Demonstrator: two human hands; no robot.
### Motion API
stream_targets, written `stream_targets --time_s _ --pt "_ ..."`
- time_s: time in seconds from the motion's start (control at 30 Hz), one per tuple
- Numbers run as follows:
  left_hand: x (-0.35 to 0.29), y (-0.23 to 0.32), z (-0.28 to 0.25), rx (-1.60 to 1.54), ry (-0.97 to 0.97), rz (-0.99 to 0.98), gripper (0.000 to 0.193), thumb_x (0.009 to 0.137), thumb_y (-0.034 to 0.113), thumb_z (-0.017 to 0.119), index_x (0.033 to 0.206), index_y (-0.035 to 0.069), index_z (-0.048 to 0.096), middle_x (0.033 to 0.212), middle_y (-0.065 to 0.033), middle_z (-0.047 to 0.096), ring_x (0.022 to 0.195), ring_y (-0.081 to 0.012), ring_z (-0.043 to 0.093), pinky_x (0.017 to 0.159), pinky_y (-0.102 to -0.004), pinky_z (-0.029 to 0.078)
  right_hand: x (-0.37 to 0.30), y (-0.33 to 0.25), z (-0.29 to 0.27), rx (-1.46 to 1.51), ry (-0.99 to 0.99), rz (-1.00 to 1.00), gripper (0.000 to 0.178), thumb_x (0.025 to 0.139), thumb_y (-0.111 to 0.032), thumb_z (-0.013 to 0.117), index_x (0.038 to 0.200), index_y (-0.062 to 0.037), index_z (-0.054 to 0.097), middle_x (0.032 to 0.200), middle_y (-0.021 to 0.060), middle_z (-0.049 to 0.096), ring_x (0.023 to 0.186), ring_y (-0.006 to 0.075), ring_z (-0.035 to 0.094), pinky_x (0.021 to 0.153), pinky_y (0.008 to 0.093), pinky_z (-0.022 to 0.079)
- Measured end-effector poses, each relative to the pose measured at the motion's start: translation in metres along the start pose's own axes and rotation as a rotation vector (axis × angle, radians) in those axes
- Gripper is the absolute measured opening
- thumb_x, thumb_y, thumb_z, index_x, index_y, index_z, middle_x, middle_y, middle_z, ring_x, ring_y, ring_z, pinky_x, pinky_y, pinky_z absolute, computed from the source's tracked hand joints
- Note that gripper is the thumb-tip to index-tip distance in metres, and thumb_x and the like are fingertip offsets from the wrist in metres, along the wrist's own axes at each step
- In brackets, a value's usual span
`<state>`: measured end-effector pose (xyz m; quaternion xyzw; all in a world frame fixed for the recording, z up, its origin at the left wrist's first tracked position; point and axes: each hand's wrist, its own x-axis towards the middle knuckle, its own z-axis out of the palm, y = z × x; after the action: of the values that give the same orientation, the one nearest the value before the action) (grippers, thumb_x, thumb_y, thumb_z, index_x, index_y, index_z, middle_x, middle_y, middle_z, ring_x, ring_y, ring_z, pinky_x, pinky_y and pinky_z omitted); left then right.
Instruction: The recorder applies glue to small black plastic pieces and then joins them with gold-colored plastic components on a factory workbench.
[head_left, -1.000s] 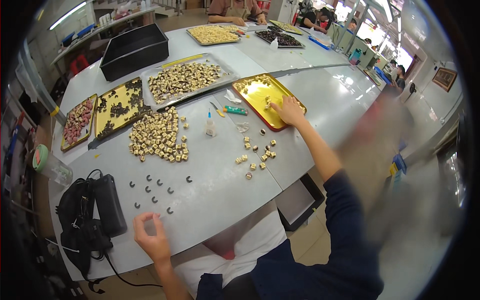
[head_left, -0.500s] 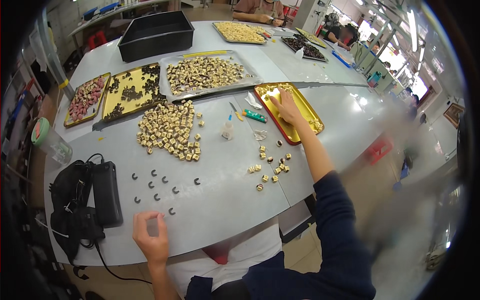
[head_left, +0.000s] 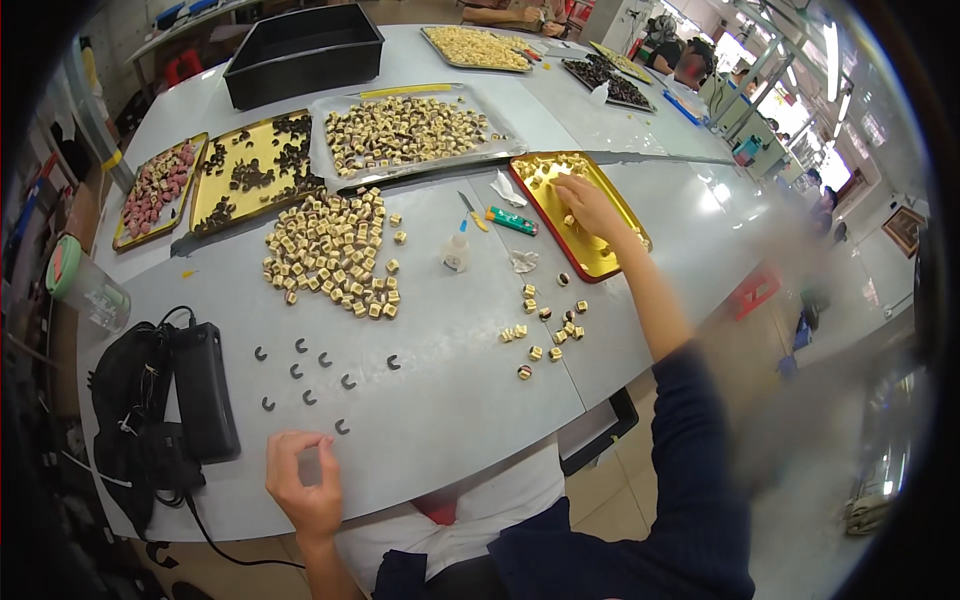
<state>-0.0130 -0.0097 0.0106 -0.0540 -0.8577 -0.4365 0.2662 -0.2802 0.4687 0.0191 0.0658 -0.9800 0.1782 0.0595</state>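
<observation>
My right hand (head_left: 590,208) is over the red-rimmed yellow tray (head_left: 603,262), fingers bent together and pointing down. Whatever its fingertips hold, if anything, is hidden. Small pale yellow pieces (head_left: 566,163) lie at the tray's far end, with a few under the hand. My left hand (head_left: 305,485) hovers at the near table edge, thumb and forefinger curled into a ring; I cannot make out anything between the tips. Beyond it lie several dark C-shaped pieces (head_left: 309,397). Several small cream-and-brown cubes (head_left: 556,354) are scattered in front of the tray.
A heap of cream-and-brown cubes (head_left: 325,250) lies mid-table, below a lined tray of similar pieces (head_left: 405,135). A dropper bottle (head_left: 456,253), a knife (head_left: 473,212) and a green lighter-like object (head_left: 512,221) lie centrally. A black power adapter (head_left: 207,390) sits left. A co-worker sits opposite.
My right hand has gone from lying flat with outstretched fingers on the tray to bent, gathered fingers, slightly lower and to the right. My left hand keeps its curled pose.
</observation>
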Motion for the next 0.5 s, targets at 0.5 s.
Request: stream_targets --time_s 0.5 --pt "0.003 0.004 0.0 -0.03 -0.02 0.016 0.011 0.078 -0.006 0.061 0.086 0.0 0.056 0.076 -0.0108 0.059 0.073 -0.0247 0.055 0.07 -0.0328 0.045 -0.079 0.017 -0.036 -0.298 -0.182 0.302 0.087 0.089 -0.064 0.044 0.147 -0.0024 0.026 0.151 0.0291 0.022 0.142 0.0424 0.019 0.116 0.0458 0.021"
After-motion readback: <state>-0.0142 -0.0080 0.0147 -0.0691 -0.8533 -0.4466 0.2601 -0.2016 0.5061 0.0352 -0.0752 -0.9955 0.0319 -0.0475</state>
